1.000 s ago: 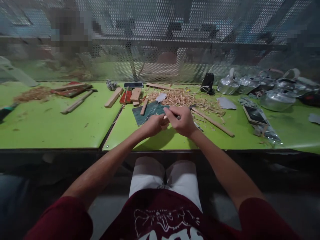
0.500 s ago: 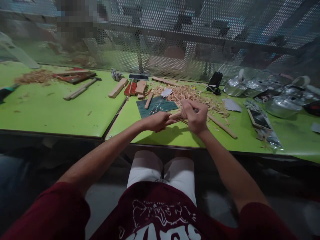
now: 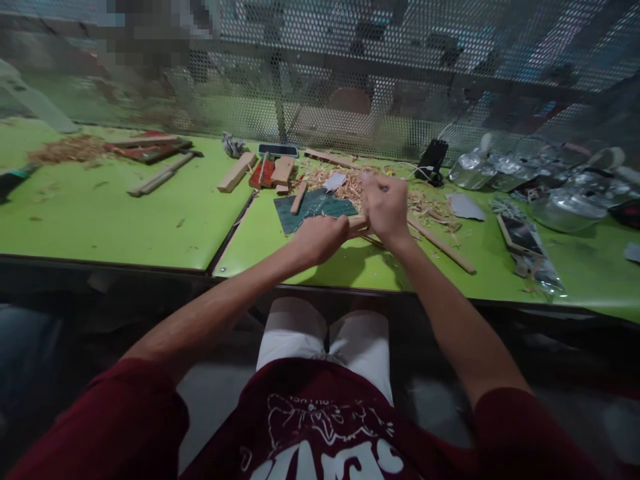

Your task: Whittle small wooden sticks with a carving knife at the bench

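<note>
My left hand [image 3: 323, 239] is wrapped round one end of a short wooden piece [image 3: 357, 225] above the green table [image 3: 320, 270]. Right beside it, my right hand [image 3: 386, 203] is a closed fist at the other end of the piece; what lies inside this fist is hidden. Behind both hands are wood shavings [image 3: 353, 185] and a dark green sheet [image 3: 287, 217] with a small wood strip [image 3: 299, 199] on it. A long wooden stick [image 3: 445, 248] rests to the right of my right hand.
Wood blocks [image 3: 237, 172] and a red block [image 3: 261, 173] lie behind at the left, near a phone [image 3: 278, 151]. Another phone [image 3: 520, 237] and clear plastic-wrapped items [image 3: 570, 207] are at the right. A perforated metal screen [image 3: 320, 87] stands along the back.
My left hand has closed more fully round the wooden piece, its back now turned up. My right fist has shifted slightly away from me and changed its angle.
</note>
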### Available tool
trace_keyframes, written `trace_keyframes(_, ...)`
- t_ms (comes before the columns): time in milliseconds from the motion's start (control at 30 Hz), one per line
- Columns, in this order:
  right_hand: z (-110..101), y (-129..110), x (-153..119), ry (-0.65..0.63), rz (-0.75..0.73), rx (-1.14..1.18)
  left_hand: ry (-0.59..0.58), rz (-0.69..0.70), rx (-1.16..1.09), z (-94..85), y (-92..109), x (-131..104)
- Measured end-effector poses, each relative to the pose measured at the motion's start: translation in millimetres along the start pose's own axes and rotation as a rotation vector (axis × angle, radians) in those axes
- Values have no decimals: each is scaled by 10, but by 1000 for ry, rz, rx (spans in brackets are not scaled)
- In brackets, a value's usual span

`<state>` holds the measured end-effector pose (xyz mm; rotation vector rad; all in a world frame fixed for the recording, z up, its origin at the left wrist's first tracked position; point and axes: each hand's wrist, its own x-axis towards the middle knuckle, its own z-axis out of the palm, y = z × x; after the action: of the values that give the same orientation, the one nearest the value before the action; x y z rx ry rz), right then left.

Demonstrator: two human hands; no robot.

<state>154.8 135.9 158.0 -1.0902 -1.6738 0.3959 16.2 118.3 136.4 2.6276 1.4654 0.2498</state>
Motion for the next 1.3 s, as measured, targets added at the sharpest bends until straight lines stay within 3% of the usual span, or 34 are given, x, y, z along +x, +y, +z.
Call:
trace_keyframes(133,-10,-47,-31,13,-111,-1,-89,-21,-71,-62,-87,40)
trace_keyframes(233,-164,-116,-50,80,-130,103,-153,-68,-463,-60,-314,94)
trace_keyframes(333,-344,-177,-49,177,-133,70,-71,-118,-950,12,-483,114)
trace_keyframes(400,-402,-161,-41,200,-96,-20,-33,-154,-1187,69,-512,108)
trace_keyframes(500,-354,-21,-22,67,110,-86,-46,-145,-1372,118,-464,94)
trace_keyframes(633,-186,230,8,-171,255,24,-59,-86,-1381,139,-389,136)
trace_keyframes(733,-120,336,44,-251,293,156,-46,-47,-1368,167,-392,233)
trace_keyframes(900,-105,385,167,-178,339,253,100,-65,-1361,188,-421,442)
trace_keyframes(1167,-79,487,277,-83,330,247,208,-122,-1264,53,-427,676)
trace_keyframes(1300,-71,552,256,-45,304,226,170,-81,-1300,74,-421,716)
